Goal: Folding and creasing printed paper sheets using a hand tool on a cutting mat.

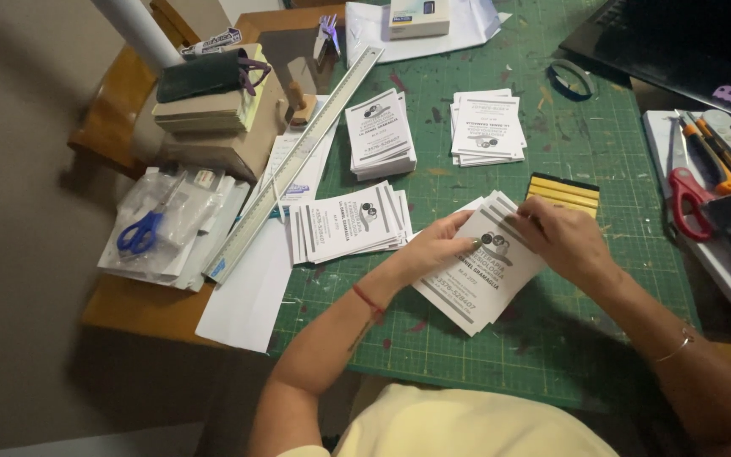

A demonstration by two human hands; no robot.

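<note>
Pale yellow shirt at frame bottom, then both forearms reaching in over the green gridded cutting mat (602,279). Left hand (433,247) w/ red string bracelet grips the left edge of a fanned bundle of white printed cards w/ grey text and a small round logo (475,283), thumb on top, fingers curled under. Right hand (562,239) is closed on the bundle's upper right edge, fingertips pinching the cards. Bundle sits just above the mat, near its centre front.

Progress, judging by layout: sorting/stacking looks partway. 3 card stacks already lie on the mat: one fanned pile (350,222) just left of the hands, one squared stack (379,133) behind it, one more (487,127) to its right. 4th batch is in hand, not yet put down.

Count of the rest:
- 1 long metal ruler (298,161), diagonal on the mat's left edge
- 2 scissors: blue-handled (147,228) in a plastic bag at left, red-handled (685,196) at right
- 1 yellow ridged block (563,194) just behind the right hand
- 1 orange utility knife (717,152)
- 1 tape roll (572,78), far back
</note>
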